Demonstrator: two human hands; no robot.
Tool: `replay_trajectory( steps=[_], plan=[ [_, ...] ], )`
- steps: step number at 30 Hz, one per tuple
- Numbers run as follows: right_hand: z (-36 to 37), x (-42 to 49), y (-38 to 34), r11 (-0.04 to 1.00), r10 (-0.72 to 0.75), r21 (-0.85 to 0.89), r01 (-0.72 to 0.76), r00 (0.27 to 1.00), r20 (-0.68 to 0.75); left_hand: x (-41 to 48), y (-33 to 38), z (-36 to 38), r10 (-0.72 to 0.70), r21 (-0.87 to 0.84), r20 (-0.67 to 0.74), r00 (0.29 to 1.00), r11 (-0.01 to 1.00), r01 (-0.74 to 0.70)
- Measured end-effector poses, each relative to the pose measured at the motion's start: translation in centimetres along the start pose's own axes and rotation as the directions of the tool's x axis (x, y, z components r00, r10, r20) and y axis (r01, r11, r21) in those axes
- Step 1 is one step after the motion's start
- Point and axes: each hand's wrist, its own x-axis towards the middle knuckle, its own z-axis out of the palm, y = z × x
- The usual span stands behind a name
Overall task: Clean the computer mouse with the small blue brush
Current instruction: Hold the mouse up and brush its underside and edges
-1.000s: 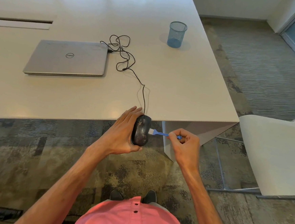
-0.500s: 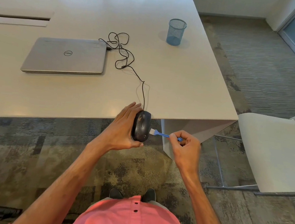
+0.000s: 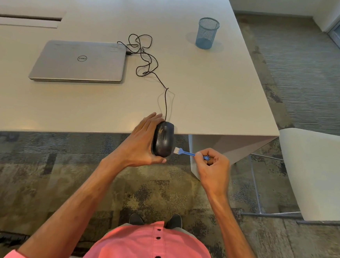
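Left hand (image 3: 139, 144): fingers and thumb curled round the computer mouse (image 3: 162, 141), cradling its left side and near end. This leaves the top and right flank bare for brushing.

Right hand (image 3: 213, 164): right of the mouse, fingertips closed in a pinch on the handle of the small blue brush (image 3: 183, 151). The pale bristles point left at the mouse's near right flank. Whether they touch it or sit just beside it cannot be told.

The mouse is held in the air, its far end over the table (image 3: 218, 92) edge, probably so that loosened dirt falls clear. Its long axis runs away from the person, button face up, cable (image 3: 166, 102) end farthest.

Beyond the mouse to the left lies a closed laptop (image 3: 78, 61). Beyond it to the right stands a mesh cup (image 3: 206, 33).
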Motion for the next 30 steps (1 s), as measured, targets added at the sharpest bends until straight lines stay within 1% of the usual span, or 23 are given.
replay_trajectory(
  steps=[3,7,9,11,17,18,20,24,27,30],
  plan=[
    [-0.1,0.0,-0.4,0.995,-0.017,0.095,0.015,1.0,0.02,0.0,-0.2,0.1,0.004,0.001,-0.004,1.0,1.0,-0.004],
    [0.6,0.1,-1.2,0.992,-0.063,0.119,0.05,0.992,0.109,0.1,0.0,0.3,0.01,0.011,-0.008,1.0,1.0,-0.01],
    [1.0,-0.1,-1.3,0.995,-0.067,0.079,0.057,0.989,0.134,0.3,0.2,0.3,0.008,0.008,-0.008,1.0,1.0,-0.008],
    [1.0,-0.2,-1.0,0.998,-0.049,0.041,0.044,0.991,0.123,0.4,0.2,0.2,0.004,0.007,-0.009,1.0,1.0,-0.004],
    [-0.2,-0.2,0.1,0.995,-0.011,-0.103,0.013,1.0,0.022,0.2,0.0,0.2,-0.019,-0.001,-0.009,1.0,1.0,0.019],
    [-0.3,-0.3,0.1,0.996,-0.012,-0.085,0.013,1.0,0.013,0.1,0.0,0.2,-0.023,-0.004,-0.011,1.0,1.0,0.023],
    [-0.6,-0.3,-0.1,0.999,-0.036,0.013,0.035,0.999,0.024,-0.1,0.0,0.1,-0.022,-0.004,-0.015,1.0,1.0,0.022],
    [-0.1,-0.6,-1.1,0.988,-0.101,0.124,0.087,0.989,0.108,-0.2,0.6,0.0,-0.029,-0.012,-0.016,0.999,1.0,0.029],
    [0.6,-0.8,-1.1,0.991,-0.103,0.095,0.09,0.985,0.139,-0.3,0.8,-0.1,-0.032,-0.019,-0.02,0.999,0.999,0.031],
    [0.6,-1.1,-0.3,0.997,-0.07,0.046,0.065,0.992,0.11,-0.5,0.7,-0.3,-0.033,-0.024,-0.031,0.999,0.999,0.033]
  ],
)
